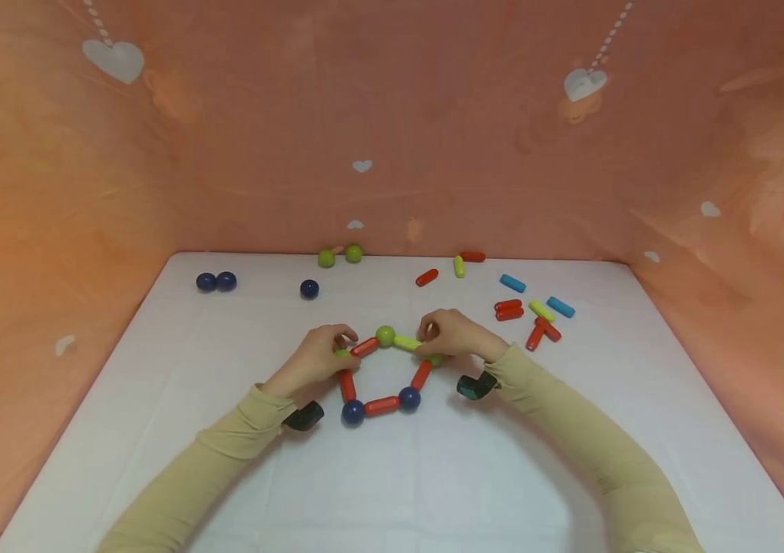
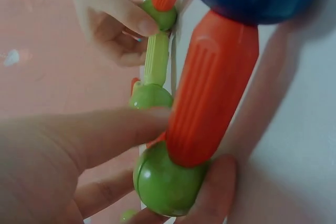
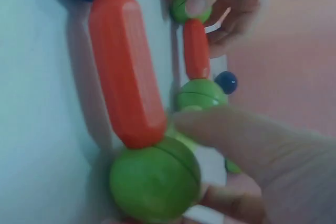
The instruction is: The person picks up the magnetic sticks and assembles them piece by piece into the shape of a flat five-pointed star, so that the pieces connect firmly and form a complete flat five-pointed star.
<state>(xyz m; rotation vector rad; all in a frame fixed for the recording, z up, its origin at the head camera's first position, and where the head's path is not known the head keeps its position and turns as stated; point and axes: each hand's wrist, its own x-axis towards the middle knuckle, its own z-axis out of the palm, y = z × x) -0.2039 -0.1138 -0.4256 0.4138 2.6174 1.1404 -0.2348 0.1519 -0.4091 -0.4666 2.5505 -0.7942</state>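
Note:
A five-sided ring of balls and rods lies on the white table between both hands. Its near side is a red rod (image 1: 382, 406) joining two dark blue balls (image 1: 353, 413). At the far corner sits a green ball (image 1: 385, 336), with a red rod (image 1: 365, 347) running left and a yellow-green rod (image 1: 406, 343) running right. My left hand (image 1: 319, 355) grips the ring's left green ball (image 2: 170, 182), thumb beside the red rod above it. On the opposite corner, my right hand (image 1: 457, 336) holds the right green ball (image 3: 155, 182), its thumb over the yellow-green rod's end.
Loose red rods (image 1: 509, 314), blue rods (image 1: 512, 283) and yellow-green rods (image 1: 459, 266) are scattered at the back right. Two green balls (image 1: 353, 253) stand by the back edge. Dark blue balls (image 1: 309, 289) lie at the back left. A pink patterned cloth (image 1: 392, 138) encloses the table.

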